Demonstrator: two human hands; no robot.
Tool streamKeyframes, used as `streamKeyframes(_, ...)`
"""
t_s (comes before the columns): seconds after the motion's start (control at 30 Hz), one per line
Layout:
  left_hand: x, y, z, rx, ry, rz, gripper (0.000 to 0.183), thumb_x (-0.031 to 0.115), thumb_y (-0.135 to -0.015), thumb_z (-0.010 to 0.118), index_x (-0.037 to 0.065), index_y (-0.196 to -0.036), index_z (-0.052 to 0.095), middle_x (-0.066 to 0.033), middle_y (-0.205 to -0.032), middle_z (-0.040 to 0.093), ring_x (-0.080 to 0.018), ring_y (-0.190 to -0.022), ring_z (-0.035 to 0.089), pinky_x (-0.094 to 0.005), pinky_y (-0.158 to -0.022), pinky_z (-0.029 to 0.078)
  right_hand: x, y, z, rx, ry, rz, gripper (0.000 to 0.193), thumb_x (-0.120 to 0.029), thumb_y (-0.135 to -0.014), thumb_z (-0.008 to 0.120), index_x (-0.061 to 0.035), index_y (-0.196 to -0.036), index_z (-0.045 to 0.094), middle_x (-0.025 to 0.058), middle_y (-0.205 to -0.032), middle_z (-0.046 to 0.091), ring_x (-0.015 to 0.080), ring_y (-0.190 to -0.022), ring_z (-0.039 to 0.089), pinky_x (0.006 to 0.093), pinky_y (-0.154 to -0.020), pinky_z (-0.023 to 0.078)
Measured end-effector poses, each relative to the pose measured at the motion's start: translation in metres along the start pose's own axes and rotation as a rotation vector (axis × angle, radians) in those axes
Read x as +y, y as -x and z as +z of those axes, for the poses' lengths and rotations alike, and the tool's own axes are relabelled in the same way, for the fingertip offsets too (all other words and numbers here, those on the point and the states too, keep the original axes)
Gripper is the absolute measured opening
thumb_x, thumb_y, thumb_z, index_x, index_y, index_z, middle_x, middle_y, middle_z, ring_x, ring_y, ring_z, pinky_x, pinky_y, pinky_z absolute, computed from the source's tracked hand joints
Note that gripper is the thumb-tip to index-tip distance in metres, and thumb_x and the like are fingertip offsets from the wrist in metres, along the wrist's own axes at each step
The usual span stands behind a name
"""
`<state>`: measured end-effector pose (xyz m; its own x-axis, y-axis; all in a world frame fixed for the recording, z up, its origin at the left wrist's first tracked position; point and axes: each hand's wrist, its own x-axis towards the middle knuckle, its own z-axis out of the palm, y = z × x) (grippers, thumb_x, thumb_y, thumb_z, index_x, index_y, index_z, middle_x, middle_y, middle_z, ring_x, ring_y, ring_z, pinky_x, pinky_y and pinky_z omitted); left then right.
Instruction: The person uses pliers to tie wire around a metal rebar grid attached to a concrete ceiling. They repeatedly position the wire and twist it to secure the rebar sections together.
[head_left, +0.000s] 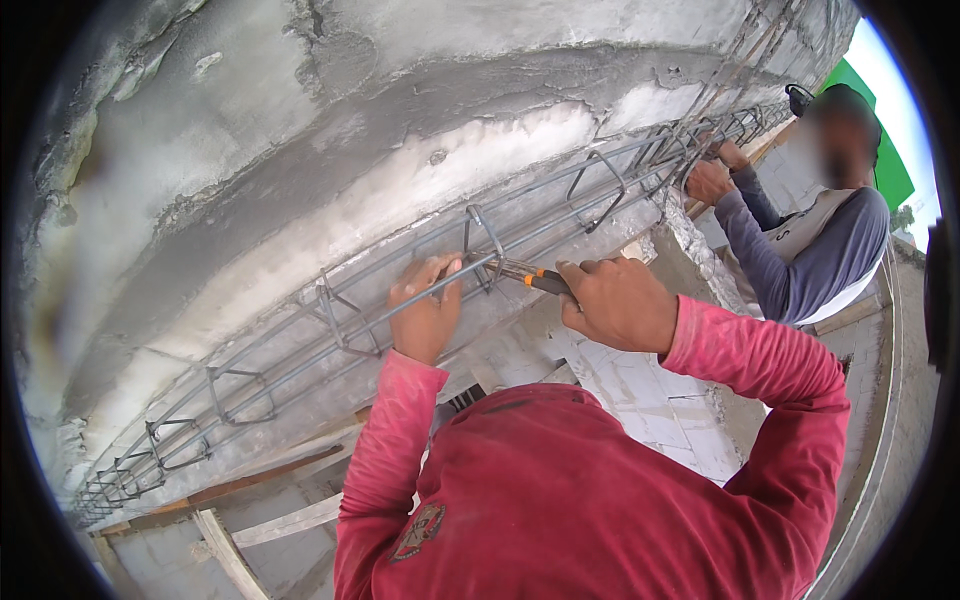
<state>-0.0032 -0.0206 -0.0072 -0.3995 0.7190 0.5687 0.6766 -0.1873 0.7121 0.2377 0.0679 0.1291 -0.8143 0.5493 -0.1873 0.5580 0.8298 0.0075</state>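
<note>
My right hand (pixel 622 303) is closed around the black and orange handles of a pair of pliers (pixel 545 279). The metal jaws point left and meet the steel bars beside a square stirrup (pixel 484 232). Just left of the jaws, my left hand (pixel 425 308) is at the long rebar cage (pixel 560 226), fingers curled and fingertips close together by the lower bar. Whatever sits between those fingertips, perhaps nothing, is too small to make out. Long parallel bars with several stirrups make up the cage, which runs along the foot of a rough plastered wall (pixel 330 150).
At the right, a co-worker in a grey-sleeved shirt (pixel 835 245) has both hands on the cage's far end. Thin vertical bars (pixel 735 65) rise there against the wall. Wooden planks (pixel 232 555) lie below at the lower left, and pale blockwork (pixel 650 400) shows under my arms.
</note>
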Motion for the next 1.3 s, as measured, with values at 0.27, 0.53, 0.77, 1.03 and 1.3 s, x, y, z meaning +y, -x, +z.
streamKeyframes(0.27,0.048,0.072,0.015,-0.092,0.555,-0.521,0.026,0.020,-0.107,0.065,-0.001,-0.121,0.072,-0.0147,-0.110,0.076,-0.0232,-0.095,0.073,-0.0375,-0.083,0.058,0.061,0.015,0.015,-0.305,-1.243,0.149,0.043,-0.032,-0.113,0.046,0.0025,-0.136,0.056,0.0126,-0.097,0.076,0.0149,-0.075,0.070,0.0304,-0.065,0.058)
streamKeyframes(0.53,0.079,0.043,0.045,-0.363,1.242,-1.100,0.040,0.026,-0.111,0.060,-0.006,-0.136,0.059,-0.0181,-0.123,0.071,-0.0276,-0.113,0.072,-0.0403,-0.101,0.059,0.053,0.072,0.105,0.146,-1.128,0.191,0.032,-0.017,-0.107,0.063,-0.0027,-0.134,0.054,0.0129,-0.095,0.071,0.0229,-0.078,0.068,0.0358,-0.072,0.055)
streamKeyframes(0.77,0.090,0.031,0.083,-0.468,1.080,-1.083,0.038,0.024,-0.110,0.063,-0.007,-0.132,0.062,-0.0139,-0.113,0.073,-0.0237,-0.105,0.073,-0.0370,-0.099,0.060,0.060,0.095,0.150,0.343,-1.088,0.170,0.027,-0.007,-0.104,0.062,-0.0044,-0.130,0.052,0.0162,-0.112,0.066,0.0263,-0.097,0.069,0.0373,-0.085,0.054)
streamKeyframes(1.03,0.088,0.021,0.106,-0.381,0.800,-0.851,0.032,0.024,-0.109,0.065,-0.004,-0.122,0.069,-0.0072,-0.091,0.070,-0.0184,-0.087,0.072,-0.0339,-0.083,0.062,0.071,0.124,0.173,0.282,-2.203,0.431,0.023,-0.010,-0.107,0.049,-0.0087,-0.130,0.046,0.0130,-0.108,0.064,0.0269,-0.113,0.067,0.0385,-0.089,0.057)
streamKeyframes(1.3,0.094,0.041,0.099,-0.446,0.693,-0.812,0.032,0.021,-0.110,0.063,-0.005,-0.127,0.070,-0.0065,-0.093,0.073,-0.0126,-0.085,0.071,-0.0282,-0.081,0.058,0.094,0.042,0.130,0.806,-1.549,0.569,0.046,-0.012,-0.107,0.049,-0.0015,-0.152,0.042,0.0100,-0.126,0.061,0.0135,-0.096,0.058,0.0267,-0.073,0.049)
